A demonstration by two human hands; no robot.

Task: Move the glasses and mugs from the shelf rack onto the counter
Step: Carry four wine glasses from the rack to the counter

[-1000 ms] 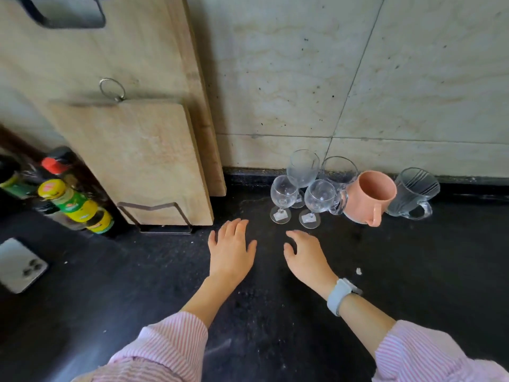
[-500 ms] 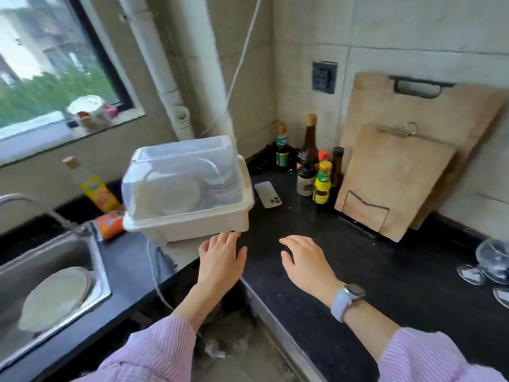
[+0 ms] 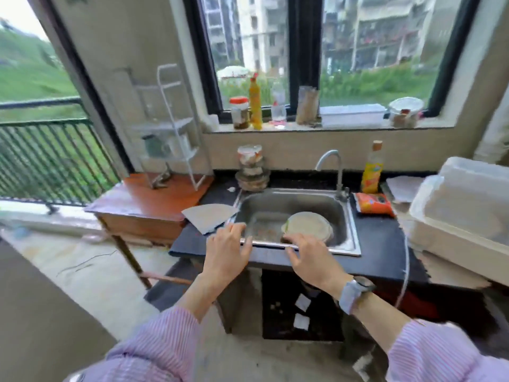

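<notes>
A white wire shelf rack (image 3: 168, 128) stands on a small wooden table (image 3: 148, 199) at the left, beside the sink. A dark green mug (image 3: 154, 146) and a pale mug or glass (image 3: 180, 146) sit on its lower shelf, both blurred. My left hand (image 3: 227, 253) and my right hand (image 3: 309, 257) hover side by side, palms down, over the front edge of the black counter (image 3: 377, 238). Both are empty with fingers spread. The rack is well beyond and left of my left hand.
A steel sink (image 3: 292, 216) holds a round plate. A faucet (image 3: 334, 172), stacked bowls (image 3: 252, 172) and a yellow bottle (image 3: 371, 172) stand behind it. A white lidded dish box (image 3: 462, 208) sits at the right. Bottles and jars line the windowsill.
My view has swung left from the glasses and mugs by the wall, past the dish box, to the sink and rack. Both hands stayed open and empty in front of me.
</notes>
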